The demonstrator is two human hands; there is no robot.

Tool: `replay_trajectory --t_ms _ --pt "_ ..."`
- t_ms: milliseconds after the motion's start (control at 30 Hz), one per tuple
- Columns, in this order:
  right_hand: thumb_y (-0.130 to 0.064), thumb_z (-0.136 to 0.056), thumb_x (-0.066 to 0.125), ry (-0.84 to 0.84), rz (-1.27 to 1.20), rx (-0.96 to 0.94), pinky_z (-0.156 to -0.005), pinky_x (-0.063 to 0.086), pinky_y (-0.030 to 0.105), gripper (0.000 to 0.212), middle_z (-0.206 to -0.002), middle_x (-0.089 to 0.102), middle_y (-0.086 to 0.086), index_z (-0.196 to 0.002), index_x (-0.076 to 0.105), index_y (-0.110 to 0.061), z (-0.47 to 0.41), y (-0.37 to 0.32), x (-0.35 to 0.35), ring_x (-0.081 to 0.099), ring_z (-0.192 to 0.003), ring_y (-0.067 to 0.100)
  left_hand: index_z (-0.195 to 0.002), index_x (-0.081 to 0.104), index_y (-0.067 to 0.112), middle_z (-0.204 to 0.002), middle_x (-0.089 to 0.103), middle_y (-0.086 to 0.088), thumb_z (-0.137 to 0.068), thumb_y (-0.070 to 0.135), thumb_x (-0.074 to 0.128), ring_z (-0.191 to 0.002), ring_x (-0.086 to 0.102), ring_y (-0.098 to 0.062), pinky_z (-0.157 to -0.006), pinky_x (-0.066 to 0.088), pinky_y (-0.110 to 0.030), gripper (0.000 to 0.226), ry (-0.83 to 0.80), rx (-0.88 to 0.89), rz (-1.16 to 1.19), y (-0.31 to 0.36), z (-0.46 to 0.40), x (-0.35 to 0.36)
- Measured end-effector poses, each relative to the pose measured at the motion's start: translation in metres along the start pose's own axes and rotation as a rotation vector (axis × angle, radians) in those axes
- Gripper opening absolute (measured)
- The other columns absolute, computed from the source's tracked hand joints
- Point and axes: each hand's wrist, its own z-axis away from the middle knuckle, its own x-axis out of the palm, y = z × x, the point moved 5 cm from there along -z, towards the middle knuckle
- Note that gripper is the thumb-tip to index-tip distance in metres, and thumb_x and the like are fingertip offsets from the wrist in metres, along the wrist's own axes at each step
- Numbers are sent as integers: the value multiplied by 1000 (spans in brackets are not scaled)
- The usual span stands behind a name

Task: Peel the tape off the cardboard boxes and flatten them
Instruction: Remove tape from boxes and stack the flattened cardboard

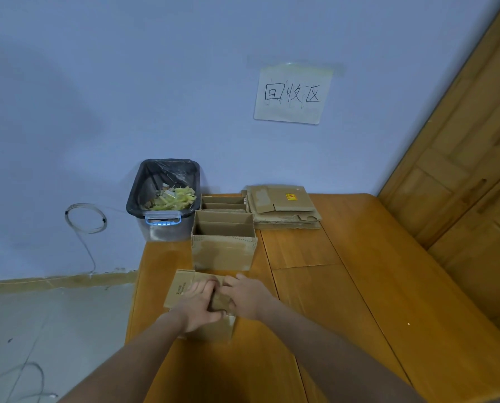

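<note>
Tabletop [344, 286] box [185, 289] under both hands [222, 301]

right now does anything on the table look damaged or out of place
Nothing is spilled or misplaced. The open box behind the hands has a scuffed, torn front where its surface paper has come away. The flattened stack shows similar pale patches.

Both hands [225, 301] on cardboard box [185, 289]

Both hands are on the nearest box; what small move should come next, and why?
Probably peel the tape strip back along the top seam. Both hands, left hand and right hand, meet over the closed flaps of the nearest box, fingers curled at the seam, and it still stands unflattened, unlike the flattened stack.
</note>
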Motion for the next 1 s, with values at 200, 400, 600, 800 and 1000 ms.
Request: replay_trajectory --t_ms 200,400,600,800,1000 --pt "-23 -96 45 -9 15 -45 -67 41 31 34 -127 46 5 -128 51 -15 4 -1 -1 42 -101 24 -135 30 20 -143 26 5 -88 54 55 -129 25 -14 -108 25 -29 63 10 9 18 -1 3 2" --pt "-25 -95 47 -1 3 -53 -66 37 28 33 -128 46 4 -127 52 -17 7 2 6 43 -103 24 -133 32 20 -141 28 4 -87 55 54 -127 27 -14 -106 25 -28 62 30 20 7 -1 4 2" --pt "-30 -95 48 -10 37 -61 -62 42 31 38 -126 45 5 -132 47 -23 5 0 10 43 -104 25 -132 33 21 -139 30 4 -86 56 54 -122 28 -13 -99 24 -24 62 50 15 16 -1 4 3" --pt "-26 -95 49 -96 89 -95 -64 38 31 37 -131 42 4 -132 47 -19 -3 4 4 42 -107 25 -135 32 22 -139 30 4 -87 56 55 -125 28 -13 -99 24 -23 63 52 9 35 0 7 1" --pt "-20 -96 46 -157 106 -99 -73 49 38 29 -135 38 2 -125 51 -18 3 11 8 42 -110 24 -135 33 21 -140 31 4 -87 56 55 -128 29 -14 -104 24 -27 63 46 3 21 1 9 2"
